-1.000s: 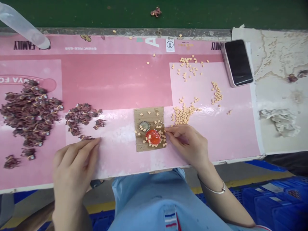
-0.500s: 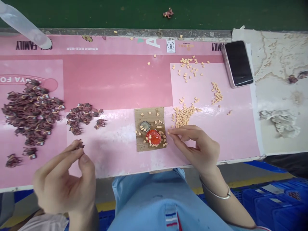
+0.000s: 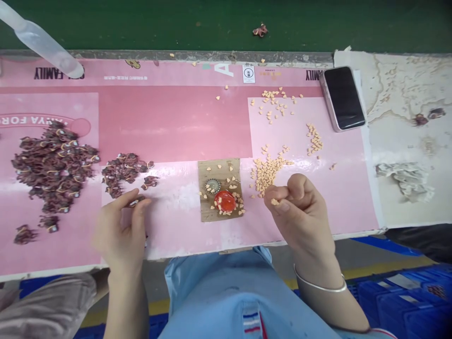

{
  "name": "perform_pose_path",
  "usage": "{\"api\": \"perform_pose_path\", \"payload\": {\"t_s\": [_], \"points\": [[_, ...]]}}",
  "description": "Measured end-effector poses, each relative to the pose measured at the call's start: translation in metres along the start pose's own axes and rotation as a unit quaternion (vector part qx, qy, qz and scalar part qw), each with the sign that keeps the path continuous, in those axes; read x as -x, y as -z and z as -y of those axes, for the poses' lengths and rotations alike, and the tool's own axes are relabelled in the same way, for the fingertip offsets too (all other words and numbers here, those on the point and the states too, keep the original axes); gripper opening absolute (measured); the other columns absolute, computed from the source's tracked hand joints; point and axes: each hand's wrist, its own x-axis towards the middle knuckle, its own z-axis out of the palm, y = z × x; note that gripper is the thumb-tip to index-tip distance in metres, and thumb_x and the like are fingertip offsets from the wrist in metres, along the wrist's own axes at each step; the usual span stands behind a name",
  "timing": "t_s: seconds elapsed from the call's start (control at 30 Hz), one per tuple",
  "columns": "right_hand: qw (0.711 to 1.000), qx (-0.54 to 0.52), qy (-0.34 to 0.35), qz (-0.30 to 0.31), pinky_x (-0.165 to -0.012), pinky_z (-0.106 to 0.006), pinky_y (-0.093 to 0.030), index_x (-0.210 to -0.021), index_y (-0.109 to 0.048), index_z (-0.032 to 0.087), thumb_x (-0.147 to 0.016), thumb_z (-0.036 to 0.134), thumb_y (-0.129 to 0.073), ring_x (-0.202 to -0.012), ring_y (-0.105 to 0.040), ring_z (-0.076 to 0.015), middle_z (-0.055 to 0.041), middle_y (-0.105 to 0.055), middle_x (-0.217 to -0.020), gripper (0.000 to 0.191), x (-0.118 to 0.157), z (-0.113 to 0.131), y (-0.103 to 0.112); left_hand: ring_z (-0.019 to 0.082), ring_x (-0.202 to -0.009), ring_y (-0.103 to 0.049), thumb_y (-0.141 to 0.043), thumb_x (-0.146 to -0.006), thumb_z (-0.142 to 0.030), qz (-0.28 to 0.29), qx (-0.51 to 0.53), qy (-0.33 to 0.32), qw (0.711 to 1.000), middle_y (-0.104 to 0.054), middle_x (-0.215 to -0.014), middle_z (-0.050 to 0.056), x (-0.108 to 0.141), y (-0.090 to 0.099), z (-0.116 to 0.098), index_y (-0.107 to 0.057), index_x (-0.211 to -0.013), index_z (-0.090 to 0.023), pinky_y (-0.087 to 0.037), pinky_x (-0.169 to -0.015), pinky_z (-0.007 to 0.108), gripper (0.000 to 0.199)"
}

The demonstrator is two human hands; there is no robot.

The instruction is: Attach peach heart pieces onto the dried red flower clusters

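My left hand is beside the small heap of dark reddish-brown figures, with a dark figure between thumb and forefinger. My right hand is closed, pinching a small yellow piece at the thumb tip, just below a pile of yellow pieces. Between my hands lies a brown square board. On it are a red shiny disc, a metal bottle cap and scattered yellow pieces. A larger heap of dark figures spreads at the left.
A phone lies at the back right, near a crumpled white cloth. A translucent plastic tool crosses the back left corner. One figure rests on the green surface. Blue crates stand below the table at right.
My left hand has moved right and up, its thumb and forefinger now by the small heap. My right hand has drawn right, away from the board, and turned, showing the yellow piece.
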Motion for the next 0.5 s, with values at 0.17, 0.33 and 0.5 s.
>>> {"api": "perform_pose_path", "payload": {"t_s": [0.17, 0.33, 0.5], "points": [[0.998, 0.048, -0.027, 0.040, -0.044, -0.024, -0.046, -0.071, -0.041, 0.026, -0.082, 0.054, -0.092, -0.046, -0.053, -0.0096, 0.0099, -0.075, -0.066, 0.059, -0.008, 0.003, 0.004, 0.020, -0.079, -0.075, -0.083, -0.087, -0.036, -0.022, 0.050, 0.030, 0.998, -0.081, -0.086, 0.005, -0.006, 0.002, -0.002, -0.081, -0.091, -0.020, -0.055, -0.077, 0.033, 0.017], [0.992, 0.090, 0.019, 0.083, -0.044, -0.029, -0.047, -0.074, -0.036, 0.027, -0.091, 0.055, -0.083, -0.049, -0.060, -0.0146, 0.0080, -0.076, -0.067, 0.057, -0.007, 0.003, 0.004, 0.019, -0.076, -0.073, -0.082, -0.089, -0.034, -0.043, 0.194, 0.100, 0.975, -0.079, -0.090, 0.005, -0.001, 0.016, -0.046, -0.079, -0.107, -0.022, -0.059, -0.070, 0.032, 0.022], [0.989, 0.096, 0.081, 0.080, -0.052, -0.036, -0.060, -0.081, -0.043, 0.029, -0.099, 0.040, -0.078, -0.062, -0.074, -0.0200, 0.0039, -0.082, -0.078, 0.040, 0.011, 0.014, -0.018, 0.012, -0.059, -0.058, -0.080, -0.092, -0.043, 0.234, 0.526, 0.315, 0.754, -0.059, -0.064, -0.003, 0.003, 0.031, -0.100, -0.075, -0.094, -0.027, -0.054, -0.057, 0.022, 0.017]]}}
